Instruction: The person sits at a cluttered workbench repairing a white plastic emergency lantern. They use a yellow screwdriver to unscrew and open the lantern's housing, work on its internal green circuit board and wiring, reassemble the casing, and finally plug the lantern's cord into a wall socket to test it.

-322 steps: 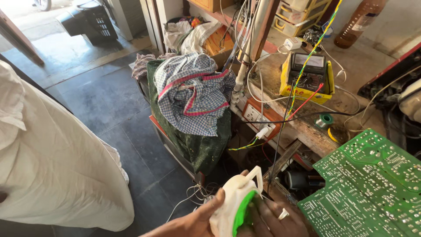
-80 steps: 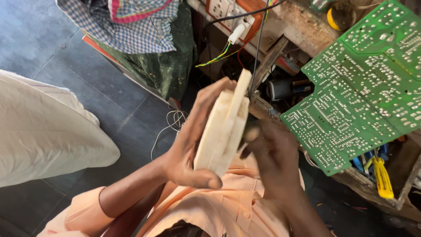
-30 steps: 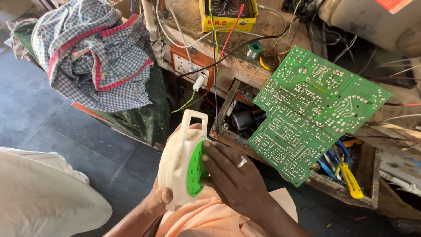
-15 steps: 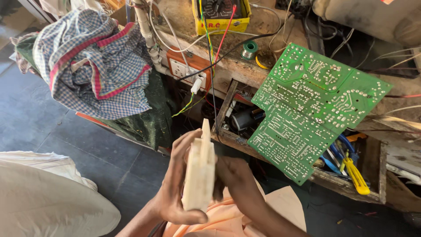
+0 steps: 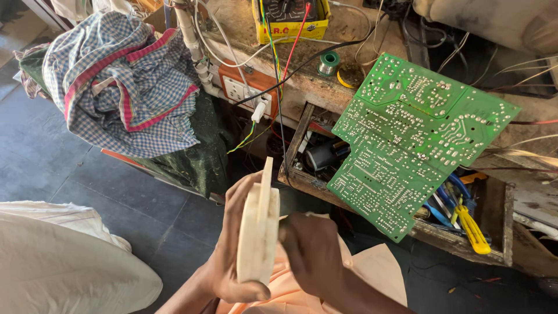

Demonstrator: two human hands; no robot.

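The left hand [image 5: 229, 256] wraps around a white plastic casing [image 5: 257, 229], held edge-on and upright in front of the person's lap, just below the table's open drawer [image 5: 302, 174]. Its fingers curl round the far side of the casing, thumb clamped under the bottom edge. The right hand [image 5: 311, 250] sits tight against the casing's other face, fingers pressed together and bent toward it; what they pinch there, if anything, I cannot tell, since the casing hides the tips. Above, a large green circuit board [image 5: 412, 134] leans tilted over the drawer, solder side up. A yellow-handled tool [image 5: 472, 229] lies in the drawer beside blue-handled ones. On the table, a yellow meter [image 5: 290, 20] trails red and green leads. To the left, a checked cloth [image 5: 125, 87] drapes over a dark bundle.
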